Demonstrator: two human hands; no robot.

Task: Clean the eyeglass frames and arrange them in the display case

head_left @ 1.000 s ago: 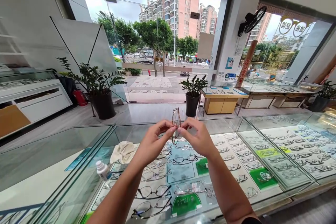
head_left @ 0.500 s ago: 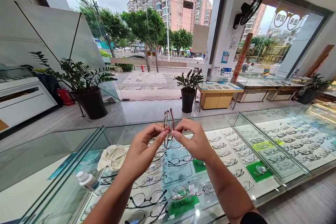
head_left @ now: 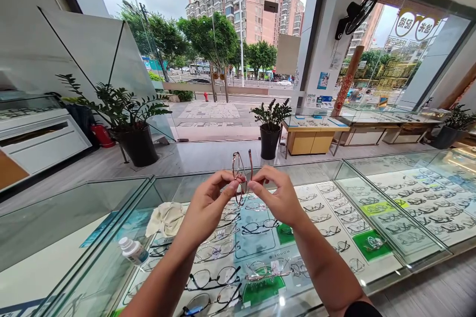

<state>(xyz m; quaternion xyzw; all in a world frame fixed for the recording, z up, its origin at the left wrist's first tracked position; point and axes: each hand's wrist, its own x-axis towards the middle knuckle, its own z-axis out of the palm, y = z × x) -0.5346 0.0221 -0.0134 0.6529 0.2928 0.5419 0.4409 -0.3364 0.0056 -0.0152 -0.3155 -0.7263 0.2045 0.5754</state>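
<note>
A thin-rimmed pair of glasses [head_left: 241,195] is held upright, seen nearly edge-on, above the glass display case [head_left: 208,172]. My left hand [head_left: 213,198] pinches its reddish middle part between thumb and fingers. On the other side, my right hand [head_left: 277,193] pinches a temple arm, which stands up with its dark tip above the fingers. Below the hands, several rows of glasses [head_left: 260,227] lie in the case. To the left of my left forearm are a crumpled cream cloth [head_left: 166,219] and a white bottle [head_left: 133,250].
More display cases stand to the right [head_left: 409,198] and at the left [head_left: 67,198]. Beyond the counter are potted plants [head_left: 269,141], a wooden cabinet [head_left: 315,141] and a red fire extinguisher [head_left: 101,135]. A wall fan [head_left: 357,14] hangs by the window.
My right hand has moved slightly away from my left, and the temple arm now stands farther from the rims. The whole view has shifted a little, with the surroundings appearing farther right.
</note>
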